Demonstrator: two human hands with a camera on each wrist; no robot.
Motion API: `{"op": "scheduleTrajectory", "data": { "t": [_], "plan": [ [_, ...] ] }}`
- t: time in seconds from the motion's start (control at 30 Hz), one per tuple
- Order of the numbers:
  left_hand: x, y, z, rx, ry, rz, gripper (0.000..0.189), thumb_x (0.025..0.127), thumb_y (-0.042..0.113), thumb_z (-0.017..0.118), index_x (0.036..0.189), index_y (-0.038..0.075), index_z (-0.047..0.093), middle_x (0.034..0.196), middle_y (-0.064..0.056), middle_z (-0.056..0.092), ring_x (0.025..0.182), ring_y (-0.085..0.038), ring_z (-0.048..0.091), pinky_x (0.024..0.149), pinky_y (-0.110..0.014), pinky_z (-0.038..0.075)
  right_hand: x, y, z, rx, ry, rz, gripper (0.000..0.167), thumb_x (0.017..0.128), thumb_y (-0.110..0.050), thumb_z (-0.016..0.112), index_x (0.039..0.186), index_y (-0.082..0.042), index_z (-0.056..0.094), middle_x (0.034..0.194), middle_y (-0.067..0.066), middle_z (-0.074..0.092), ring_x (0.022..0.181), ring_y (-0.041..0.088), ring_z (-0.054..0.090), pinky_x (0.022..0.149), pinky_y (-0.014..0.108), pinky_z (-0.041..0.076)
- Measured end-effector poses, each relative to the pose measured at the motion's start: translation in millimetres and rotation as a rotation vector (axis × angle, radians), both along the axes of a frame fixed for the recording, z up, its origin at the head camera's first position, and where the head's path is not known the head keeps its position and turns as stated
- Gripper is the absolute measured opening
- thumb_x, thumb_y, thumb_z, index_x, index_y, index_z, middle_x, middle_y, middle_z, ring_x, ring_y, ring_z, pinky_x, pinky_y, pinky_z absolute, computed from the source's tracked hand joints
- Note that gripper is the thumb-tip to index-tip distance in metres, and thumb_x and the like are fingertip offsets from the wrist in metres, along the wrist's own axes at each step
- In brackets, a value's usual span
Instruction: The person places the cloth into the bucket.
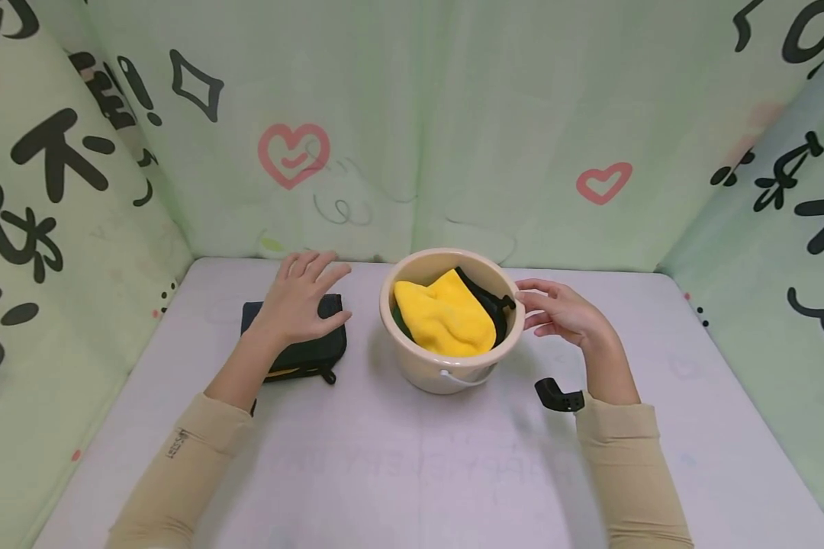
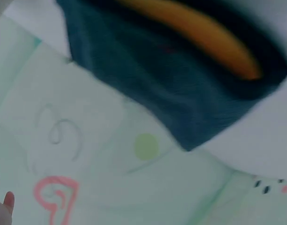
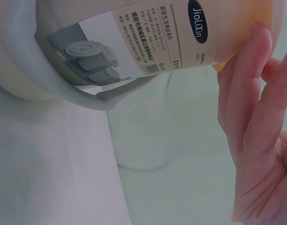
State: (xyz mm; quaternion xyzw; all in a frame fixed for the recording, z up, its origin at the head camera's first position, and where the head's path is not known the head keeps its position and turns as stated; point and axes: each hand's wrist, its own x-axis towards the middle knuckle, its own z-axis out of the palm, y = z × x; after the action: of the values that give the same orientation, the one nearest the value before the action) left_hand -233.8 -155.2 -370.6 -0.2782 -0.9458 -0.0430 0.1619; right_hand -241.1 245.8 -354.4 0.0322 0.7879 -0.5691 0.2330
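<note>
A beige plastic bucket (image 1: pixel 419 362) stands upright on the table, with a yellow cloth item (image 1: pixel 446 316), a black item (image 1: pixel 487 305) and a bit of dark green inside. At its right side is my right hand (image 1: pixel 563 313), fingers extended and fingertips at the rim; in the right wrist view the fingers (image 3: pixel 244 93) lie along the bucket's wall near a printed label (image 3: pixel 148 37). My left hand (image 1: pixel 302 301) hovers over a dark zippered pouch (image 1: pixel 309 354), fingers spread and holding nothing. In the left wrist view the pouch (image 2: pixel 134 75) looks dark blue with a yellow-orange strip.
A white handle (image 1: pixel 463 381) hangs down the bucket's front. Pale green curtains (image 1: pixel 494 137) with drawings enclose the white table (image 1: pixel 398 473) at the back and both sides. A black band (image 1: pixel 559 396) is at my right wrist.
</note>
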Motion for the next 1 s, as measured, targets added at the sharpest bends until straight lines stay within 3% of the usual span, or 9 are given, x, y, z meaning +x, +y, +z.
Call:
{"op": "scheduleTrajectory", "data": {
  "t": [0.27, 0.57, 0.73, 1.0],
  "plan": [
    [8.5, -43.6, -40.9, -0.039, -0.042, 0.031, 0.063, 0.078, 0.048, 0.056, 0.131, 0.018, 0.040, 0.138, -0.012, 0.032, 0.124, -0.033, 0.029, 0.103, -0.053, 0.018, 0.3, -0.7, 1.3, 0.002, 0.013, 0.012, 0.059, 0.089, -0.033, 0.058, 0.135, -0.003, 0.036, 0.082, -0.002, 0.062, 0.064, 0.011, 0.063, 0.058, 0.020, 0.052],
    [23.0, -78.9, -72.6, -0.103, -0.113, 0.014, 0.069, 0.075, 0.050, 0.061, 0.132, 0.016, 0.042, 0.137, -0.015, 0.031, 0.123, -0.035, 0.029, 0.102, -0.056, 0.017, -1.8, -1.5, -1.2, -0.004, 0.003, 0.002, 0.056, 0.090, -0.033, 0.057, 0.135, -0.005, 0.038, 0.080, -0.002, 0.062, 0.063, 0.011, 0.063, 0.059, 0.021, 0.052],
    [28.7, -91.6, -84.1, -0.108, -0.161, 0.023, 0.070, 0.073, 0.048, 0.065, 0.131, 0.017, 0.041, 0.137, -0.018, 0.032, 0.124, -0.038, 0.029, 0.102, -0.059, 0.017, -1.7, -0.2, -2.6, -0.013, 0.006, 0.002, 0.059, 0.089, -0.034, 0.058, 0.135, -0.004, 0.036, 0.080, -0.002, 0.063, 0.063, 0.011, 0.063, 0.058, 0.021, 0.052],
    [33.1, -100.1, -90.9, -0.112, -0.263, 0.054, 0.076, 0.070, 0.049, 0.067, 0.132, 0.016, 0.041, 0.137, -0.021, 0.033, 0.125, -0.040, 0.028, 0.103, -0.060, 0.014, -0.6, 0.2, -2.0, -0.006, 0.003, -0.005, 0.057, 0.089, -0.033, 0.058, 0.135, -0.005, 0.037, 0.081, -0.002, 0.063, 0.063, 0.011, 0.063, 0.059, 0.022, 0.052]
  ]
}}
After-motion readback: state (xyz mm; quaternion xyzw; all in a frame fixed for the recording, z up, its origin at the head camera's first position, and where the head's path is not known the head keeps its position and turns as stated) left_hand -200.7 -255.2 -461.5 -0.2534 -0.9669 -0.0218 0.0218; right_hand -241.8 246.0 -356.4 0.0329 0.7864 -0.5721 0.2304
